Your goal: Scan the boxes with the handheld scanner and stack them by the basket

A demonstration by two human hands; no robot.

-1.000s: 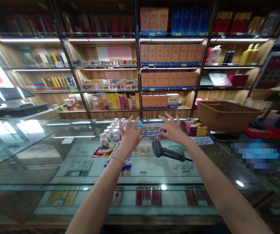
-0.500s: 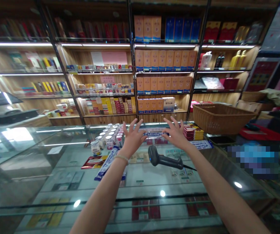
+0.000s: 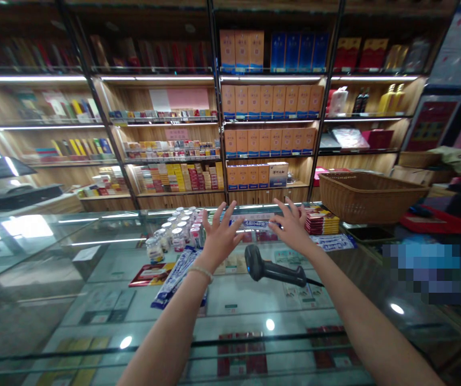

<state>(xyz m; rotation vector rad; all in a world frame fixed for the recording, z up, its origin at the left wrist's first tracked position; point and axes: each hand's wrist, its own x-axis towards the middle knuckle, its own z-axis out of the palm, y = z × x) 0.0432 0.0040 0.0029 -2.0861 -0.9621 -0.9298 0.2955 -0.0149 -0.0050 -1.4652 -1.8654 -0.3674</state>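
Observation:
Both my hands reach forward over the glass counter [image 3: 230,292] with fingers spread. My left hand [image 3: 220,238] is beside several small lidded jars [image 3: 178,236] and a pile of long blue-and-white packets [image 3: 176,279], partly hidden by my wrist. My right hand [image 3: 292,228] is by a stack of red-and-yellow packets [image 3: 322,220]. Between the hands lies one long blue-and-white packet [image 3: 254,223]; its ends run close to my fingers, and I cannot tell whether they touch it. A black handheld barcode scanner [image 3: 274,271] rests on the glass below my hands, its cable running right.
A brown woven basket [image 3: 369,201] stands at the right end, near a red tray [image 3: 439,221]. Another blue-and-white packet [image 3: 335,242] lies right of my right hand. A red-and-yellow packet [image 3: 150,274] lies at left. Shelves of boxed goods [image 3: 270,142] fill the back.
My view has tipped and shifted slightly. My hands remain spread over the same spot, and the fingers of both have moved a little. The scanner and goods stay in place.

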